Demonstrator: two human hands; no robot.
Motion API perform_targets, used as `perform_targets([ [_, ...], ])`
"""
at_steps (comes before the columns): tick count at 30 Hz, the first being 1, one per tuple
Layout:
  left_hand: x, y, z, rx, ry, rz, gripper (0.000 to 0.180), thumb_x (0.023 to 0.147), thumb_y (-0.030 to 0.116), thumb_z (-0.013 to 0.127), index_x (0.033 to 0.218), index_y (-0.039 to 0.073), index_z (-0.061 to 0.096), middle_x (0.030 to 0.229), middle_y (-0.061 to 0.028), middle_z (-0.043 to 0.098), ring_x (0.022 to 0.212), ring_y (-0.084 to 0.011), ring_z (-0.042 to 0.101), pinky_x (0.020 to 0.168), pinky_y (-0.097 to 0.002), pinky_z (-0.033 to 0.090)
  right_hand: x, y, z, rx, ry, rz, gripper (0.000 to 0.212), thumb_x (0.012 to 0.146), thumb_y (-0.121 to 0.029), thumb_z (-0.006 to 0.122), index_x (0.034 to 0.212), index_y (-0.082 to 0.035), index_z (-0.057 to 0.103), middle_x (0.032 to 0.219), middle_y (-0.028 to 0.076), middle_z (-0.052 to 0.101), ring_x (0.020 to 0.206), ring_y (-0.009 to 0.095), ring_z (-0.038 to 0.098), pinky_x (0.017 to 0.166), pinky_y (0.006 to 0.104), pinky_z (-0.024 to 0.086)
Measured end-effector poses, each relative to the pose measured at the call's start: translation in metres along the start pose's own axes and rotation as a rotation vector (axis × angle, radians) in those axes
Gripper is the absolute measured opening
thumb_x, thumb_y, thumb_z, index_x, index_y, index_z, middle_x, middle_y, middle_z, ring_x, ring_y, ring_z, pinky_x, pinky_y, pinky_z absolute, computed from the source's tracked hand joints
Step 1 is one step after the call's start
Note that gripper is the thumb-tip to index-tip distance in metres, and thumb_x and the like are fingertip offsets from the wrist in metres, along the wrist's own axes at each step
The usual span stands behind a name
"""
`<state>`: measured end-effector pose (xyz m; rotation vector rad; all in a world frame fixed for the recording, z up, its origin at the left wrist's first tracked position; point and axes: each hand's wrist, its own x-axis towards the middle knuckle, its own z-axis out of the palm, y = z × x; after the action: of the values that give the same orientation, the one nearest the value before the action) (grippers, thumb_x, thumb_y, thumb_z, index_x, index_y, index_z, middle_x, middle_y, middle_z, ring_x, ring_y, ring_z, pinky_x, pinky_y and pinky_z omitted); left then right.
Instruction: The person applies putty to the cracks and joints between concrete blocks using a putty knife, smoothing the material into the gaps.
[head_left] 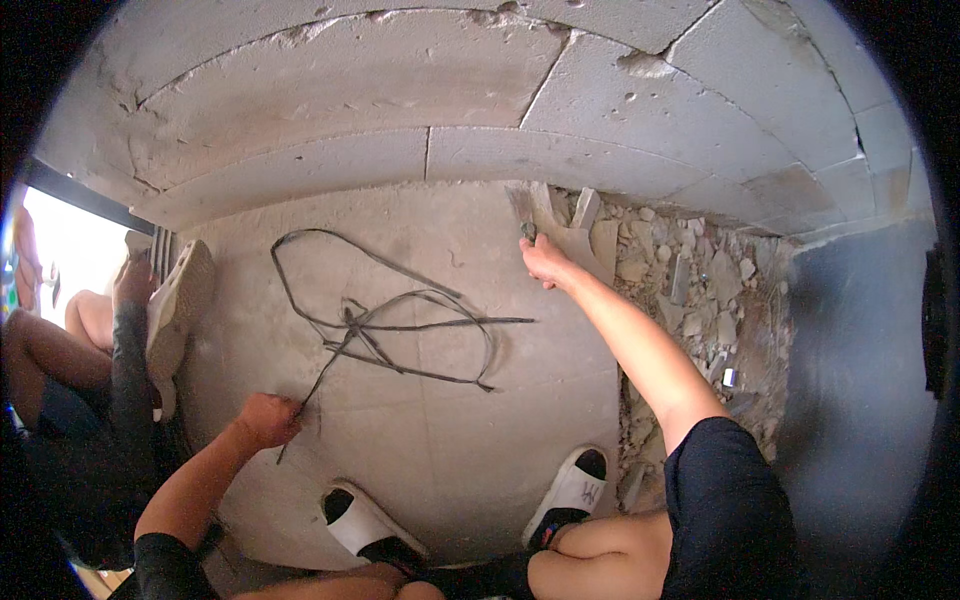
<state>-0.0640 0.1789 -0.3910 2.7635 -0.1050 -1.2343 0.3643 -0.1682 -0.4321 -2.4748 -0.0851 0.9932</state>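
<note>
My left hand [270,420] is closed around one end of a thin black cord [325,376], low on the left. From there the cord runs up to a knotted spot, and its loose loops spread over the concrete floor. A short tail pokes out below my fist. Reaching far forward, my right hand [546,262] has its fingers closed by the foot of the block wall. A small greenish-grey piece [527,231] sticks out at its fingertips. Its kind is too small to tell, and the fingers partly cover it.
Broken rubble [705,290] fills a strip along the right, beside a dark grey panel [850,400]. A pale block wall [400,90] closes off the far side. Another person's shoe [180,305] and legs are at the left. My white slippers [578,490] stand on the floor [480,440].
</note>
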Motion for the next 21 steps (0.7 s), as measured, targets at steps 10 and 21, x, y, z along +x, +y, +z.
perform_targets([
  [10,0.002,-0.005,0.018,-0.018,0.049,0.05,0.029,0.085,0.034,0.058,0.088,0.006,0.063,0.084,-0.0156,0.067,0.079,-0.0361,0.066,0.071,-0.0487,0.053,0.029,0.024,0.016,-0.19,0.175,-0.117,0.06,0.1,-0.041,0.038,0.132,0.009,0.035,0.108,0.024,0.061,0.065,0.03,0.064,0.051,0.0421,0.051],
  [21,-0.01,-0.005,0.009,0.001,0.081,0.042,0.026,0.083,0.032,0.058,0.086,0.006,0.062,0.078,-0.0158,0.067,0.076,-0.0354,0.067,0.069,-0.0478,0.054,-0.005,0.008,0.006,-0.087,0.142,-0.184,0.064,0.101,-0.037,0.036,0.138,0.015,0.028,0.142,0.034,0.036,0.134,0.044,0.035,0.112,0.0461,0.028],
])
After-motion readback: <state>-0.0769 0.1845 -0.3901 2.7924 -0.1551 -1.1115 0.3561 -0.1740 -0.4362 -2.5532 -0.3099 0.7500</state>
